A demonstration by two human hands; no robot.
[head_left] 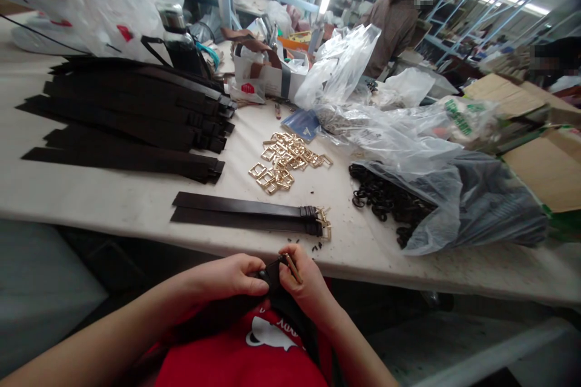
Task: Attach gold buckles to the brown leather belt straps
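Close to my body, just off the table's front edge, my left hand (238,278) is closed, its thumb pressed on a dark belt strap (275,277). My right hand (305,281) pinches the same belt from the other side, and a gold buckle (293,268) shows among its fingers. How buckle and strap are joined is hidden by the fingers. On the table in front lie two dark belts (240,214) side by side, gold buckles at their right ends. Beyond them is a heap of loose gold buckles (284,160).
A stack of dark straps (122,112) covers the table's left. At right, small black loops (385,196) spill from a clear plastic bag (445,205). Behind stand a dark flask (179,39), a white box (272,75) and cardboard boxes (549,163). A person (394,18) stands farther back.
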